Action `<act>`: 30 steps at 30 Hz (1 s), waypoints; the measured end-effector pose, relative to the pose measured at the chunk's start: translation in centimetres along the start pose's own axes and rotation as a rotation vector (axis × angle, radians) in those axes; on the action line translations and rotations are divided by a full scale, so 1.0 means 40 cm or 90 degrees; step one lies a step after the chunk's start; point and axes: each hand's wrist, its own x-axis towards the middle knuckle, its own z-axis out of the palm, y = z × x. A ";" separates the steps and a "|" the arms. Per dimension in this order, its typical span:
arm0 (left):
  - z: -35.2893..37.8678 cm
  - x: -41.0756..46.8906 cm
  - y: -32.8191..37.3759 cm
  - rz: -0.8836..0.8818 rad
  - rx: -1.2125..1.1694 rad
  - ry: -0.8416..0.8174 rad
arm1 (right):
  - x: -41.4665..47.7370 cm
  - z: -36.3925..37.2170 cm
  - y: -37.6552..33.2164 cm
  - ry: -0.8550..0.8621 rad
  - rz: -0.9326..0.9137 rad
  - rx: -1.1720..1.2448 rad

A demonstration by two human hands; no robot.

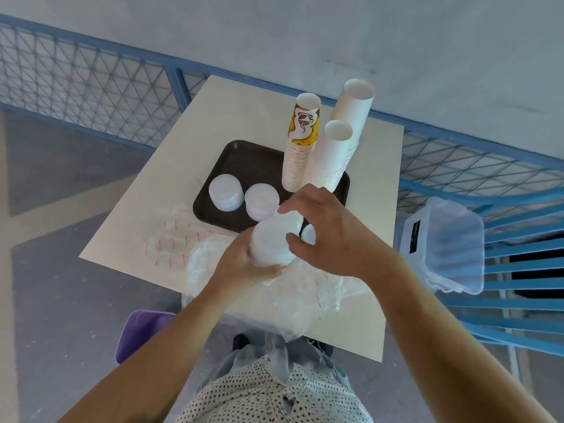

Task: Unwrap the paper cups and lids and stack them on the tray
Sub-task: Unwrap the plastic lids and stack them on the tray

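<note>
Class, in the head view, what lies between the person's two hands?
A stack of white lids, seen in the head view: the left hand grips its lower end, the right hand curls round its top.

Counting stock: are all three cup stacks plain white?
No, the leftmost cup stack is printed yellow and brown.
</note>
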 end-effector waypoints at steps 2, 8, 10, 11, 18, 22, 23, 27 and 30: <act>-0.006 -0.008 0.014 0.007 -0.004 -0.019 | 0.014 -0.002 -0.037 -0.108 0.013 -0.075; -0.032 -0.015 0.017 0.049 -0.013 -0.054 | 0.031 0.008 -0.087 -0.186 0.044 -0.182; -0.034 -0.019 0.026 0.053 -0.026 -0.052 | 0.038 0.007 -0.087 -0.190 0.067 -0.168; -0.036 -0.024 0.032 0.054 -0.028 -0.045 | 0.039 0.008 -0.086 -0.193 0.076 -0.158; -0.041 -0.041 0.037 0.107 -0.036 -0.059 | 0.027 0.019 -0.146 -0.163 0.136 -0.192; -0.038 -0.044 0.042 0.122 -0.054 -0.041 | 0.026 0.011 -0.138 -0.186 0.168 -0.145; -0.042 -0.044 0.039 0.128 -0.059 -0.036 | 0.028 0.008 -0.138 -0.194 0.179 -0.127; -0.052 -0.052 0.034 0.145 -0.076 -0.033 | 0.036 -0.004 -0.138 -0.240 0.251 -0.033; -0.052 -0.051 0.031 0.156 -0.074 -0.036 | 0.035 0.001 -0.146 -0.221 0.242 -0.057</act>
